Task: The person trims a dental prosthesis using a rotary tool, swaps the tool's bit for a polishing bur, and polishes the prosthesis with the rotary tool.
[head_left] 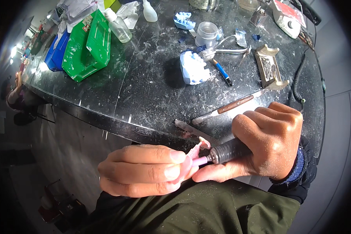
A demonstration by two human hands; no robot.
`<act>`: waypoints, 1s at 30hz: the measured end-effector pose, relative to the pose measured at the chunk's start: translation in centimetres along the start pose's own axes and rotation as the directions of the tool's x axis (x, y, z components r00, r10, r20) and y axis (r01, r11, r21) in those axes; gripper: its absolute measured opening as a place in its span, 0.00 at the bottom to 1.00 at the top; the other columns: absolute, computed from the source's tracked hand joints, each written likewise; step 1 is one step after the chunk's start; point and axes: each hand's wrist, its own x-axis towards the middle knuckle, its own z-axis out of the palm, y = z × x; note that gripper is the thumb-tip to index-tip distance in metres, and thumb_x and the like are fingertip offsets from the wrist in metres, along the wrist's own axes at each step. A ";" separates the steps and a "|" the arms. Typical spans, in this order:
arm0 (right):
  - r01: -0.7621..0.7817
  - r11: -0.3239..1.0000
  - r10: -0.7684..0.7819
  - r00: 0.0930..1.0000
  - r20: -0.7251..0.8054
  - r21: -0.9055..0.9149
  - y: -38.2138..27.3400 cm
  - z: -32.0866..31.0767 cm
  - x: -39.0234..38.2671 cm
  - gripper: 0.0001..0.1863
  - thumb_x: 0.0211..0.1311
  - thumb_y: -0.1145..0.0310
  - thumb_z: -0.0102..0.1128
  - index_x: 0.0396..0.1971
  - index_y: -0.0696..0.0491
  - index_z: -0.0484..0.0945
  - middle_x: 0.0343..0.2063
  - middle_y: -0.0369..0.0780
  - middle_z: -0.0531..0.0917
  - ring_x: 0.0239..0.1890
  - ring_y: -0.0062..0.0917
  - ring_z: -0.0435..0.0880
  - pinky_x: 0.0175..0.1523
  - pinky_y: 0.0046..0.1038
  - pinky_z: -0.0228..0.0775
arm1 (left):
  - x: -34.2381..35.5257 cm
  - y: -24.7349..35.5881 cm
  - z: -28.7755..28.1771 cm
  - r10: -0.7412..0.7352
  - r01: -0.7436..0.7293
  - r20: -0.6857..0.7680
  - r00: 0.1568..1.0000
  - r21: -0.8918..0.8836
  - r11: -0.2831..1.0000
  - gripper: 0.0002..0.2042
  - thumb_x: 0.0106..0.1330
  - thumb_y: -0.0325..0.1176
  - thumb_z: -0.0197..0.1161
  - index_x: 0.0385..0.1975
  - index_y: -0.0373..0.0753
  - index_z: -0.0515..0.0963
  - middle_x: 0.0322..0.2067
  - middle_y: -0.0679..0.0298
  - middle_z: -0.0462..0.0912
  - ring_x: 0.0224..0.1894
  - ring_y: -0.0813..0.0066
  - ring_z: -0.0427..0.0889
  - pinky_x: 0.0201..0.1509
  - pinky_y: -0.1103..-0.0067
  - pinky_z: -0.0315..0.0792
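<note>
Just in front of the bench edge, above my lap, my left hand (142, 168) pinches a thin pink denture plate (186, 167) between its thumb and fingers. A pale, curved edge of the plate rises on its far side. My right hand (272, 136) is wrapped round a dark, ribbed rotary handpiece (231, 151), which points left. Its pinkish-purple grinding bit (200, 161) meets the plate; whether it is spinning cannot be told. The right thumb stretches below the handpiece, close to the plate. Fine dust covers the right hand.
On the dusty black bench (144, 97) lie a wooden-handled knife (236, 105), a blue pencil (222, 73), a white-and-blue plaster model (194, 69) and a metal stand (269, 67). A clear jar (206, 35) stands behind. Green bin (85, 50) sits left; coiled cable (297, 84) hangs right.
</note>
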 end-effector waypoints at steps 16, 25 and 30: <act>0.049 0.997 -0.047 0.999 -0.024 0.059 -0.1 0.3 0.2 0.41 0.23 0.23 0.64 0.06 0.49 0.58 0.04 0.28 0.58 0.06 0.14 0.56 0.15 0.21 0.44 | -0.2 0.9 -0.1 -0.262 0.262 0.026 0.965 -0.201 0.944 0.28 0.38 0.12 0.73 0.37 0.29 0.62 0.33 0.43 0.77 0.36 0.58 0.83 0.36 0.73 0.84; 0.023 0.999 -0.023 1.000 0.002 -0.032 -0.5 0.3 0.1 0.38 0.27 0.27 0.66 0.08 0.50 0.61 0.05 0.29 0.60 0.07 0.16 0.58 0.15 0.22 0.46 | 0.2 0.7 -0.5 -0.270 0.282 0.107 0.957 -0.120 0.952 0.24 0.42 0.13 0.71 0.37 0.26 0.63 0.35 0.41 0.78 0.36 0.57 0.83 0.38 0.72 0.83; -0.057 0.988 0.064 0.997 0.046 -0.147 -1.0 -0.2 -0.2 0.37 0.27 0.30 0.67 0.11 0.51 0.65 0.06 0.30 0.61 0.08 0.19 0.61 0.17 0.24 0.46 | 0.6 1.2 -0.8 -0.255 0.237 0.212 0.943 0.108 0.965 0.30 0.43 0.13 0.70 0.43 0.29 0.56 0.34 0.43 0.77 0.35 0.62 0.82 0.36 0.75 0.82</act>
